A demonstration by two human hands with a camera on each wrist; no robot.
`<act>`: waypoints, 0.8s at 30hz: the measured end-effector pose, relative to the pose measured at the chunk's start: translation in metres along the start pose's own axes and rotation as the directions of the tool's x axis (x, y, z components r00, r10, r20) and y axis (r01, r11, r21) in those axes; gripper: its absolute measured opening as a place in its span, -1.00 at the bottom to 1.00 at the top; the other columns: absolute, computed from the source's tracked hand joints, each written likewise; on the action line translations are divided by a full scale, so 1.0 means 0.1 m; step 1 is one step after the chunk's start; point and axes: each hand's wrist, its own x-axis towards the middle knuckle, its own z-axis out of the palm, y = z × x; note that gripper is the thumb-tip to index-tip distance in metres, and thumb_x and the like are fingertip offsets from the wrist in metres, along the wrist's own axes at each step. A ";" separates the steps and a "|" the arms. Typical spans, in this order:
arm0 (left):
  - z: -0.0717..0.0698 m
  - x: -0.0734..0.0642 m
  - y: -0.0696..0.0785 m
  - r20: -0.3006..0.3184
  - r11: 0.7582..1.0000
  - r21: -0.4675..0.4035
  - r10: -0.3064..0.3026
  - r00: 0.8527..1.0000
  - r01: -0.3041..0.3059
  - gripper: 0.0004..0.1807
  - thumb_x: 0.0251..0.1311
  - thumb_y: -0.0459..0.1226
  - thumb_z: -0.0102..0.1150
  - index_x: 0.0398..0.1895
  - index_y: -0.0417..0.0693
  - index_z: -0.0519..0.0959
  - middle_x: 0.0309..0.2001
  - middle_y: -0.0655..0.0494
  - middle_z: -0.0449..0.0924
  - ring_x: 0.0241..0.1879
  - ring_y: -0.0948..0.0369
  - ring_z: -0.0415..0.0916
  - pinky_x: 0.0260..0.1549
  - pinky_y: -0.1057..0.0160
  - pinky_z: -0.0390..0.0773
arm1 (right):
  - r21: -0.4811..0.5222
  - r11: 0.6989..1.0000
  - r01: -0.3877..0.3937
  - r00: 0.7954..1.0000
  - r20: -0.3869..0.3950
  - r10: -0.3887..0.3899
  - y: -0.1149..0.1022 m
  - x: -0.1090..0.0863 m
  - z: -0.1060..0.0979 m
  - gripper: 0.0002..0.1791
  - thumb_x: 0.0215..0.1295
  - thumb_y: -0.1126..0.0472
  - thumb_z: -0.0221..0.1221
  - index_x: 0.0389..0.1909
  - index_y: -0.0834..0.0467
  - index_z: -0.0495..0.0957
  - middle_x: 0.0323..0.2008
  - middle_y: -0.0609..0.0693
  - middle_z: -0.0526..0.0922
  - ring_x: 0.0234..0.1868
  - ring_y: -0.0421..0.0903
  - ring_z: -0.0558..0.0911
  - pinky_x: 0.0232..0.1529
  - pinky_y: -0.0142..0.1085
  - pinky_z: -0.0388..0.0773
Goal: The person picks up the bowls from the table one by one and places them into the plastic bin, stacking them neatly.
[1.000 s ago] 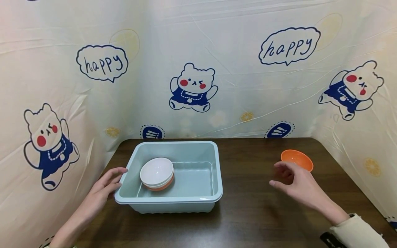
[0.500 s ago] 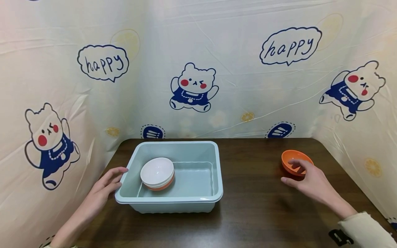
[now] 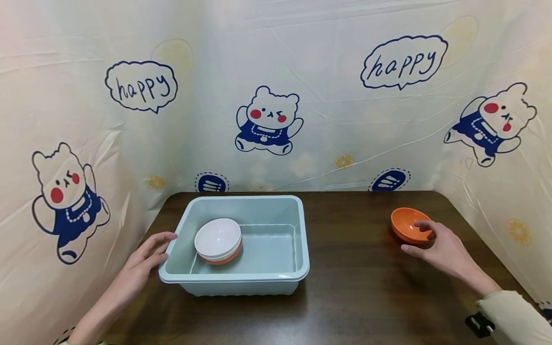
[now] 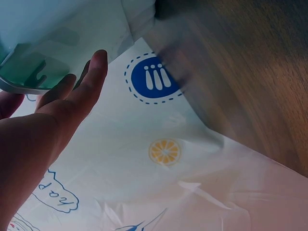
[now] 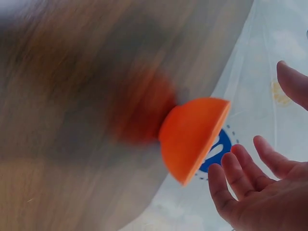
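Note:
My left hand is at the left side of the light blue plastic tub, its fingertips touching the outside by the rim. In the left wrist view its fingers lie fairly straight against the tub wall. A stack of bowls stands inside the tub, a white bowl on top and an orange bowl at the bottom. My right hand hovers at the near right side of another orange bowl, upright on the table. The right wrist view shows its fingers spread and apart from that bowl's rim.
The dark wooden table has rounded far corners. A pale printed curtain with bears and lettering encloses its back and sides. Bare tabletop lies between the tub and the single orange bowl.
My right hand has moved right and a little nearer me, from in front of the orange bowl to its right side, uncovering more of it. The left hand and tub have stayed in place.

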 end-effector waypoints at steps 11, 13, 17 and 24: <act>0.00 0.00 0.02 0.004 1.000 -0.004 -0.012 1.000 0.012 -0.55 0.68 -0.30 -0.24 0.52 -0.21 0.19 0.55 -0.43 0.16 0.34 0.11 0.40 -0.05 0.28 0.60 | -0.001 1.000 0.003 1.000 -0.017 -0.003 0.29 0.11 0.03 0.04 0.10 -0.11 0.57 0.33 0.54 0.34 0.22 0.60 0.43 0.12 0.50 0.42 0.04 0.39 0.45; 0.00 0.00 0.02 0.005 1.000 -0.005 -0.011 1.000 0.011 -0.55 0.68 -0.30 -0.24 0.52 -0.20 0.19 0.55 -0.43 0.16 0.36 0.08 0.39 -0.05 0.28 0.60 | 0.002 1.000 -0.005 1.000 -0.022 0.005 0.33 0.13 0.04 0.08 0.09 -0.11 0.57 0.34 0.55 0.31 0.24 0.60 0.41 0.17 0.52 0.35 0.06 0.45 0.39; -0.01 0.01 0.01 0.003 1.000 -0.012 0.003 1.000 -0.003 -0.56 0.67 -0.31 -0.25 0.51 -0.22 0.19 0.54 -0.44 0.15 0.31 0.22 0.42 -0.06 0.29 0.60 | 0.003 1.000 -0.022 0.999 -0.029 0.022 0.41 0.18 0.04 0.14 0.07 -0.14 0.56 0.37 0.56 0.24 0.26 0.60 0.37 0.22 0.55 0.23 0.05 0.52 0.29; -0.01 0.01 0.01 0.003 0.999 -0.035 -0.001 1.000 0.001 -0.55 0.66 -0.33 -0.24 0.51 -0.23 0.19 0.54 -0.45 0.16 0.21 0.45 0.42 -0.07 0.28 0.61 | 0.013 0.999 -0.048 0.999 0.007 0.047 0.52 0.24 0.06 0.20 0.07 -0.20 0.55 0.41 0.53 0.18 0.29 0.59 0.33 0.26 0.56 0.19 0.04 0.54 0.30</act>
